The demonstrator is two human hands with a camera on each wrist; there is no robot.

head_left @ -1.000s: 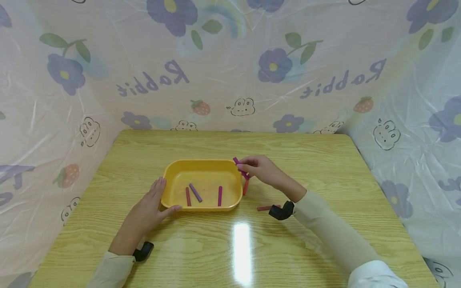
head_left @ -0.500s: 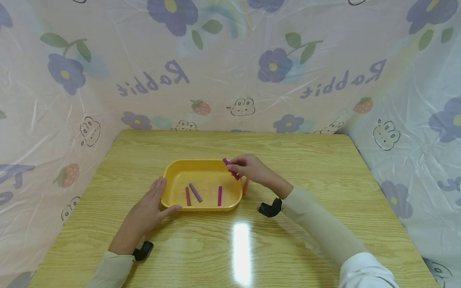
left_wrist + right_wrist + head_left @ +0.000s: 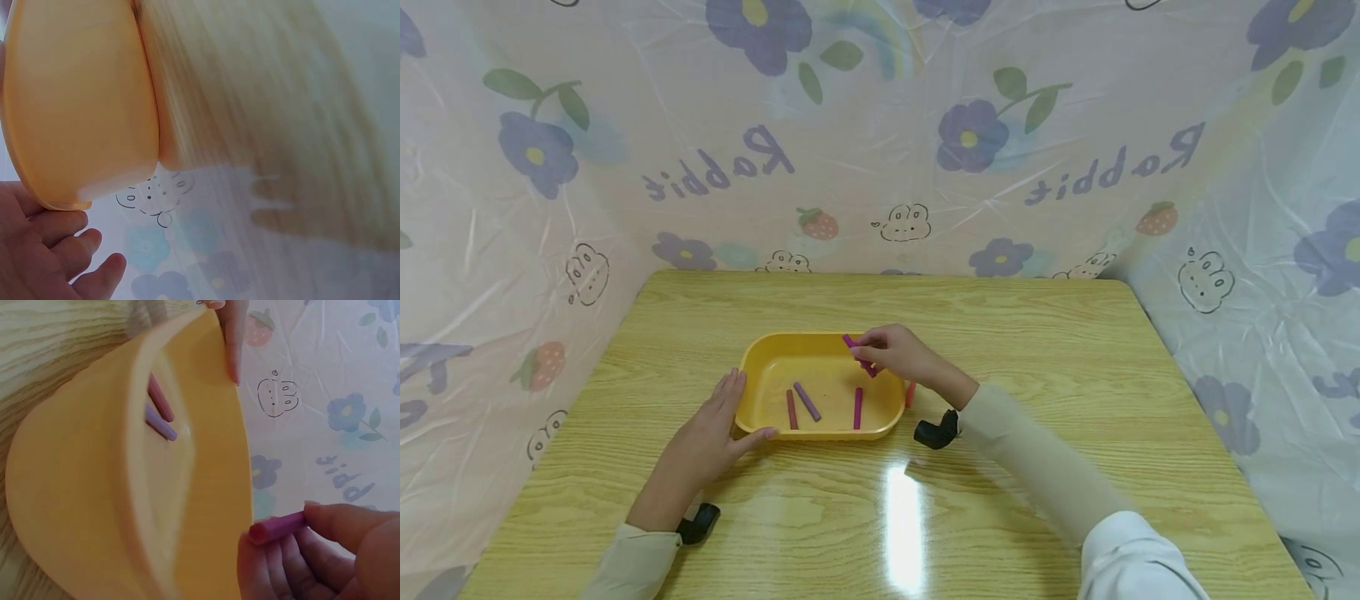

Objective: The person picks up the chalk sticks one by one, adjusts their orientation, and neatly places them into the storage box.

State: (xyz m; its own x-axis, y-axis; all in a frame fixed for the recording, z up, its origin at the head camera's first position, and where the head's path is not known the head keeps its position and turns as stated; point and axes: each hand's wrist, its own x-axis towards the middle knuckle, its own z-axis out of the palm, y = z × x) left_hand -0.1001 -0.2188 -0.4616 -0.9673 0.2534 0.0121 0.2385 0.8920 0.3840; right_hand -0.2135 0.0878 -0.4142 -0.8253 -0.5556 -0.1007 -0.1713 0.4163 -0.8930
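Note:
My right hand (image 3: 897, 352) pinches a magenta crayon (image 3: 278, 527) between thumb and fingers, above the back right part of a yellow tray (image 3: 827, 436). The held crayon tilts, its upper end toward the left. My left hand (image 3: 706, 433) rests against the tray's left end, fingers extended along the side and thumb at the front rim. Inside the tray lie a reddish crayon (image 3: 792, 410), a purple crayon (image 3: 807, 402) and another magenta crayon (image 3: 858, 408). Just outside the tray's right end, an orange-red crayon (image 3: 911, 394) is partly hidden.
The tray stands on a wood-grain table (image 3: 820, 517) with a bright light reflection in front. A patterned plastic sheet (image 3: 850, 167) hangs behind and at both sides. Black wrist cameras (image 3: 937, 431) sit on both wrists.
My right hand has moved left with the magenta crayon, from the tray's right edge to over its inside. The reddish-brown crayon right of the tray is now hidden behind my right arm. My left hand stays put.

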